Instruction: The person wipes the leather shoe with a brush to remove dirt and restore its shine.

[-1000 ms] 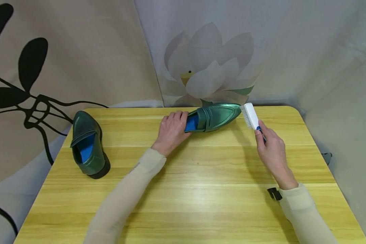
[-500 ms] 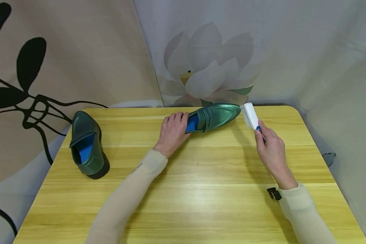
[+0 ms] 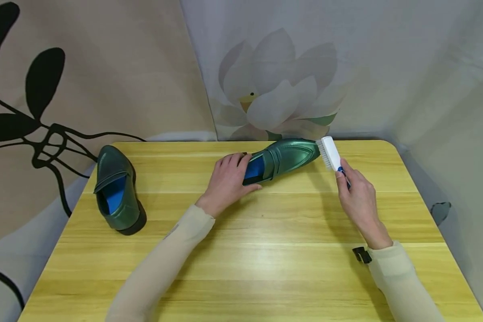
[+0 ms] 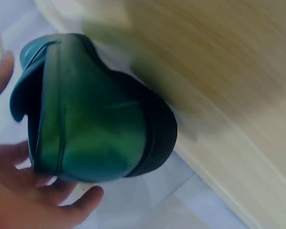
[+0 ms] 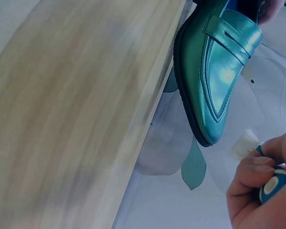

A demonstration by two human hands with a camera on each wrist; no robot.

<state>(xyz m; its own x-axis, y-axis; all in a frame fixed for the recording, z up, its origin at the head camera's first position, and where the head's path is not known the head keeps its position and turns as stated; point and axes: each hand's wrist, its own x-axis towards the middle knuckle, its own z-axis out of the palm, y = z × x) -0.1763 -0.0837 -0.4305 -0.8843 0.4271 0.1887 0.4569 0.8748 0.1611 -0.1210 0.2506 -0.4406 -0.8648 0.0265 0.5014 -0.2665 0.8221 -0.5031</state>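
With the left hand [image 3: 227, 181], near frame centre, keeping thumb and fingers loosely apart, the shoe [image 3: 293, 156] could swivel if the right hand [image 3: 359, 199], clamped on the brush [image 3: 332, 153], pushes hard.

A yellow wooden table [image 3: 265, 264] — far right corner rounded, seams running left to right, dark shadows and a soft gloss on its surface. By its left edge, toward the far corner, a green loafer [image 3: 125, 201] stands on its black sole — toe pointing far, heel near, blue insole showing.
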